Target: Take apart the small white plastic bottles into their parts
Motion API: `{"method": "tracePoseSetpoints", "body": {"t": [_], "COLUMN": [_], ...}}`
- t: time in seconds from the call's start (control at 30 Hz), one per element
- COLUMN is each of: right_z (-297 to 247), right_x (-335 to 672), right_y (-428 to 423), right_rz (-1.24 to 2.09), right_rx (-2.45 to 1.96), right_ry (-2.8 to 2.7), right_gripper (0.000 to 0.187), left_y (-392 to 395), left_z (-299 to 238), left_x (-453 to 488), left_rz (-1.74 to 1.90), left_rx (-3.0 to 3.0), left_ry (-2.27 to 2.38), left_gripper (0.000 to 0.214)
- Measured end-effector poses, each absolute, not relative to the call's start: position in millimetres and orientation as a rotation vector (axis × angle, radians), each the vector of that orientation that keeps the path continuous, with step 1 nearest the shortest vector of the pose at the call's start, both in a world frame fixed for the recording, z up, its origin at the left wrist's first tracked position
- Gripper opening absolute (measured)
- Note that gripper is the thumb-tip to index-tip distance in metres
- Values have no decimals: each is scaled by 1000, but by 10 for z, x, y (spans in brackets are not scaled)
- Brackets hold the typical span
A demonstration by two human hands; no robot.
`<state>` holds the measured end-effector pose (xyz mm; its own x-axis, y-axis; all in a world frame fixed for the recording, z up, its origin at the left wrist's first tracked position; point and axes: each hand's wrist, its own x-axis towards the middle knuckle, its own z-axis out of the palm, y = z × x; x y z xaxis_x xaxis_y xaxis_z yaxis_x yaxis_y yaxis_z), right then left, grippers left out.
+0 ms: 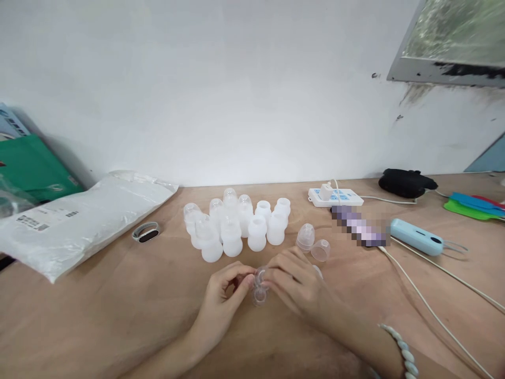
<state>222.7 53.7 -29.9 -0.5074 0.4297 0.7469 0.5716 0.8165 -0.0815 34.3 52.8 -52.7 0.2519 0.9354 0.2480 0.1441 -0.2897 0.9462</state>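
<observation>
Between the fingertips of my left hand [231, 289] and my right hand [294, 279] is a small clear piece [261, 276], pinched from both sides low over the table. Its exact kind is partly hidden by my fingers. Just below it sits a second clear, round piece [259, 297]. Beyond my hands stand several small white bottles; some, like the front left bottle [212, 251], wear clear domed caps, while others, like the open bottle [257, 237], show bare necks. Loose clear domed caps [305, 238] lie to the right, one partly behind my right hand.
A white plastic mailing bag [90, 210] and a fitness band [145, 232] lie left. Rightward are a power strip [335, 197], a pixelated purple object [359, 225], a light blue device [416, 237], white cables and a black pouch [407, 182]. A white wall stands behind.
</observation>
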Motion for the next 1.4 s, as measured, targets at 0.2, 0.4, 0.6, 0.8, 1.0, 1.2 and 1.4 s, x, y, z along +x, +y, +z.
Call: {"method": "tracePoseSetpoints", "body": {"t": [0.2,0.4,0.6,0.8,1.0,1.2,1.4], "right_z": [-205,-217,-342,-375,-353,-317,-25], "right_x": [2398,2370,2289,2298,2306,2316,2323], "right_y": [635,614,619,651,645,631,818], "right_rz": [66,106,58,28,50,103,160], "right_rx": [-906,-994,-1063,-1079,-1100,-1081,-1098], "right_ry": [-2233,-2520,-2633,-2662,-2703,-2626,-2331], "right_gripper": [18,16,16,15,15,9,12], "left_y": [498,504,491,507,531,535,527], "left_z": [-716,-741,-683,-660,-706,-721,-716], "left_x": [318,313,288,273,280,274,270], "left_rz": [928,903,937,914,894,917,915], "left_rx": [2222,2460,2566,2684,2657,2598,2635], "left_ry": [1032,1035,990,985,1009,1007,964], "left_gripper": [13,20,21,22,22,15,9]}}
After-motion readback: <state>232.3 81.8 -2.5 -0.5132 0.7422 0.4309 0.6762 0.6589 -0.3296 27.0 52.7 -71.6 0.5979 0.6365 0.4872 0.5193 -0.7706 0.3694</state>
